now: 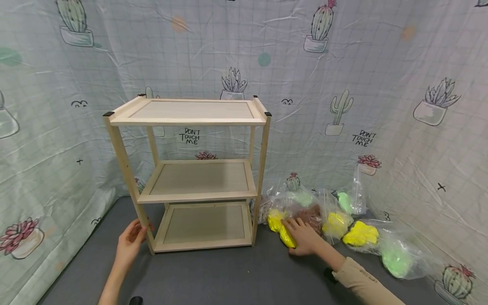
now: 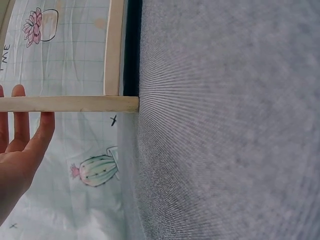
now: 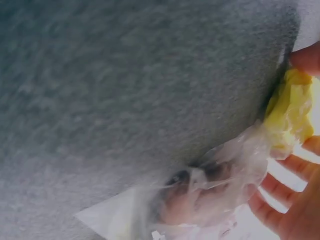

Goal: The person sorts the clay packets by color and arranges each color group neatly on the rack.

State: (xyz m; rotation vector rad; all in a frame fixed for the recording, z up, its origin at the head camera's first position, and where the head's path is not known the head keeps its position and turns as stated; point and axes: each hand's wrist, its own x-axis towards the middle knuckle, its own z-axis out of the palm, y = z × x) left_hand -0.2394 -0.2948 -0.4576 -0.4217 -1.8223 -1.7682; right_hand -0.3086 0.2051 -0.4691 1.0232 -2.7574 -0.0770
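Observation:
A three-tier pale wooden shelf (image 1: 190, 123) stands on the dark grey table. My left hand (image 1: 131, 241) holds its front left leg (image 2: 75, 104) low down; in the left wrist view fingers (image 2: 21, 122) show on both sides of the leg. To the right of the shelf, my right hand (image 1: 302, 238) lies over a bagged yellow lump (image 1: 286, 237). Seen from the right wrist, the thumb is at one end of that yellow lump (image 3: 290, 112) and fingers (image 3: 295, 167) are at the other. A bagged brown lump (image 3: 185, 202) lies beside those fingers.
More clear bags lie right of my right hand, with a yellow lump (image 1: 360, 234) and a pale green lump (image 1: 396, 259). Behind are another brown lump (image 1: 310, 216) and a green one (image 1: 344, 202). A cactus-print sheet (image 1: 305, 84) hangs around the table (image 1: 213, 279).

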